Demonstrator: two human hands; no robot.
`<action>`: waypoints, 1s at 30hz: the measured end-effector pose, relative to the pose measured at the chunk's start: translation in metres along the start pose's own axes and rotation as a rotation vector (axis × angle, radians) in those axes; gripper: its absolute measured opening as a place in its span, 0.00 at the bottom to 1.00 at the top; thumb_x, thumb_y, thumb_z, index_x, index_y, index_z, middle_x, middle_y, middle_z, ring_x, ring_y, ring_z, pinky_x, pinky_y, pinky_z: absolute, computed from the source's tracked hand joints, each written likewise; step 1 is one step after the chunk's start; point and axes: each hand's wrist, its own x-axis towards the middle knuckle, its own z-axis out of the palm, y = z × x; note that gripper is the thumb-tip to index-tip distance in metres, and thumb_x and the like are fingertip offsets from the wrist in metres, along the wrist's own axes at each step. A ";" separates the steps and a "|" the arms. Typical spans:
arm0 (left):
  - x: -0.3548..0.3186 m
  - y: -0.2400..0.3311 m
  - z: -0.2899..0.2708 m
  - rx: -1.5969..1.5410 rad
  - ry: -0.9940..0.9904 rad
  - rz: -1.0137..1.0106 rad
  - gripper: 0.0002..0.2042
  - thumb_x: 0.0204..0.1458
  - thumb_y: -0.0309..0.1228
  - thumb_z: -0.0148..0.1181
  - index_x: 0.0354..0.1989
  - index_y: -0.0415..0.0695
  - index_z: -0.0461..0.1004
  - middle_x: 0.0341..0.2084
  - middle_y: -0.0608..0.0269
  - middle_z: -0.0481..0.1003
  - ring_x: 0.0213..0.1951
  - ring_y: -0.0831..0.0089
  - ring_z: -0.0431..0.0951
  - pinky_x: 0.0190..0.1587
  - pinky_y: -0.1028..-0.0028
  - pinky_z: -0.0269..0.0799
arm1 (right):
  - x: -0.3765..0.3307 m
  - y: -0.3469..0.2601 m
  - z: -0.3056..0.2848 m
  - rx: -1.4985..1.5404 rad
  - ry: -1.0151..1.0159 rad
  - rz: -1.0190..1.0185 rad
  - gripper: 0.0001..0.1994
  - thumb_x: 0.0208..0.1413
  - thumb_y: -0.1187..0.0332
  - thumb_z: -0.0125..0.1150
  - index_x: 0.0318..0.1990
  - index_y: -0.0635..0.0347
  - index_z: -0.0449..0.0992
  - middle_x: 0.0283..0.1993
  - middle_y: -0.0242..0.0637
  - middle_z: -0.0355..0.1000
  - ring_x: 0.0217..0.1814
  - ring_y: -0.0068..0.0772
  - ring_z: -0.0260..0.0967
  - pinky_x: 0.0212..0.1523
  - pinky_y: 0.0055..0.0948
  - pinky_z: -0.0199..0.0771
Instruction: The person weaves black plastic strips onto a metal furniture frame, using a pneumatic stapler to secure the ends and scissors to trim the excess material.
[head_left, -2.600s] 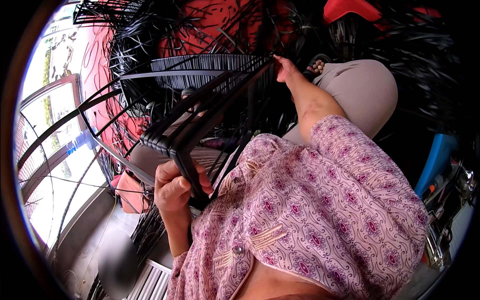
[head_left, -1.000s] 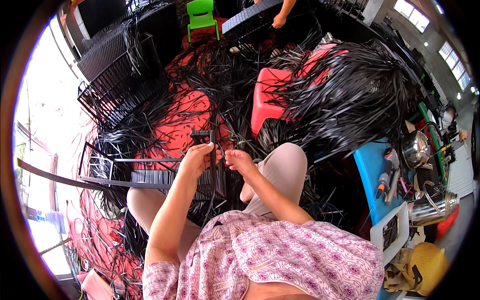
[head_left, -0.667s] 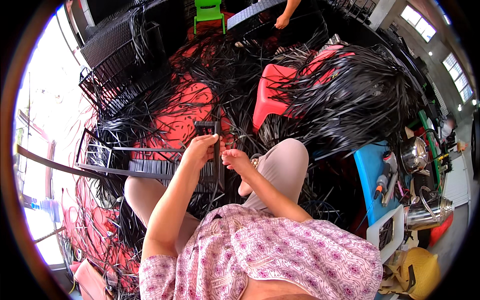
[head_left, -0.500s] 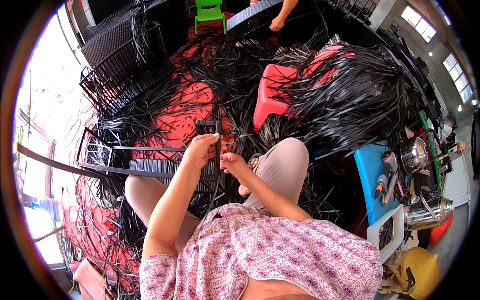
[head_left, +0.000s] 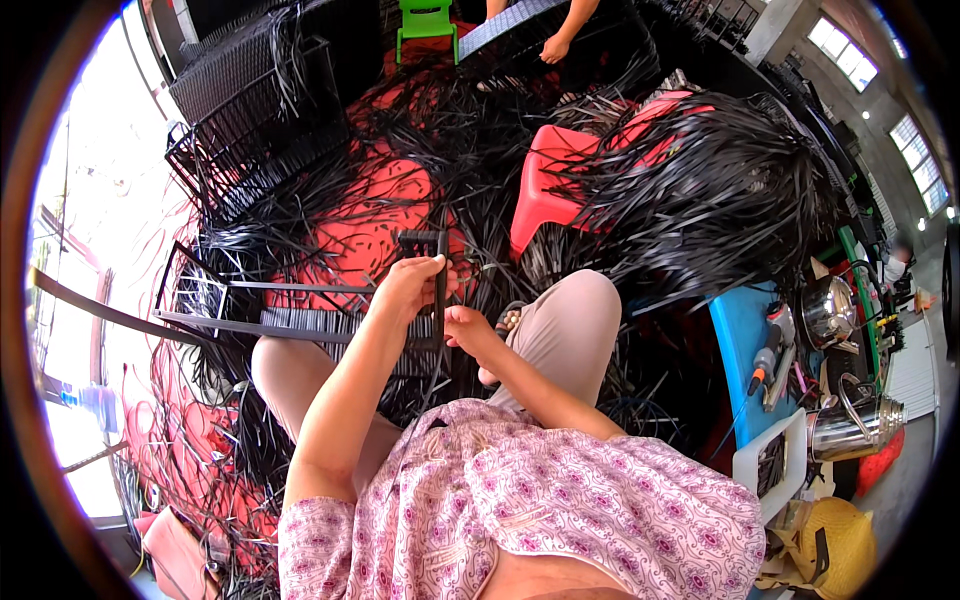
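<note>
A black furniture frame, part wound with dark strips, lies across my lap and stretches to the left. My left hand is closed around the upright bar at its right end, thumb on top. Just to the right of that bar, lower down, my right hand has its fingers curled in a pinch. What those fingers hold, if anything, is too small to make out. A thin black strip hangs below the bar toward my shirt.
Loose black strips cover much of the red floor. A red stool bears a big strip bundle. At right, a blue surface holds tools beside a metal pot. Another person's hand is at the far side.
The frame's right end has tilted a little, and my left hand has shifted slightly right with it. My right hand stays close to the bar, fingers still curled.
</note>
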 end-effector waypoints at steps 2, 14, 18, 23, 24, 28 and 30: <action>-0.001 0.000 0.001 0.004 0.007 0.000 0.11 0.58 0.35 0.57 0.37 0.37 0.75 0.31 0.55 0.79 0.33 0.66 0.81 0.36 0.70 0.78 | 0.002 0.003 0.001 -0.004 0.003 0.002 0.09 0.53 0.69 0.50 0.38 0.59 0.75 0.27 0.24 0.69 0.30 0.17 0.65 0.32 0.20 0.66; -0.002 0.001 0.001 0.004 -0.002 0.006 0.10 0.58 0.34 0.57 0.38 0.38 0.75 0.31 0.56 0.79 0.33 0.66 0.81 0.37 0.70 0.78 | 0.005 0.012 0.007 -0.018 0.051 0.040 0.05 0.50 0.70 0.50 0.29 0.60 0.72 0.26 0.27 0.70 0.28 0.19 0.66 0.30 0.22 0.67; 0.001 0.000 0.000 0.002 -0.011 0.004 0.10 0.58 0.34 0.56 0.38 0.38 0.75 0.31 0.56 0.79 0.33 0.66 0.81 0.37 0.69 0.78 | 0.008 0.018 0.008 -0.019 0.056 0.005 0.05 0.50 0.70 0.51 0.29 0.61 0.71 0.25 0.28 0.69 0.27 0.20 0.66 0.29 0.23 0.67; 0.001 -0.001 -0.002 -0.010 -0.024 0.008 0.12 0.58 0.34 0.57 0.42 0.35 0.75 0.32 0.56 0.79 0.33 0.67 0.80 0.37 0.70 0.78 | 0.014 0.028 0.004 -0.076 -0.027 0.052 0.15 0.59 0.62 0.55 0.48 0.59 0.76 0.35 0.25 0.74 0.31 0.16 0.65 0.32 0.20 0.66; 0.003 -0.002 -0.003 -0.013 -0.026 0.008 0.12 0.58 0.34 0.57 0.42 0.35 0.75 0.32 0.56 0.79 0.33 0.67 0.80 0.37 0.70 0.78 | 0.012 0.026 0.004 -0.079 -0.029 0.056 0.14 0.59 0.62 0.55 0.48 0.60 0.75 0.34 0.24 0.73 0.30 0.15 0.64 0.32 0.20 0.65; 0.001 -0.001 -0.001 -0.016 -0.025 0.006 0.12 0.58 0.33 0.57 0.42 0.35 0.75 0.32 0.56 0.79 0.33 0.66 0.80 0.37 0.70 0.77 | 0.008 0.018 0.009 -0.004 0.008 0.038 0.09 0.54 0.63 0.56 0.35 0.60 0.74 0.26 0.24 0.69 0.25 0.16 0.62 0.27 0.21 0.62; 0.003 -0.002 -0.003 -0.014 -0.028 0.002 0.12 0.59 0.33 0.57 0.42 0.36 0.75 0.31 0.56 0.79 0.33 0.66 0.80 0.37 0.70 0.77 | 0.009 0.021 0.012 0.042 0.026 0.027 0.08 0.52 0.64 0.57 0.29 0.59 0.73 0.23 0.25 0.67 0.23 0.17 0.61 0.25 0.22 0.60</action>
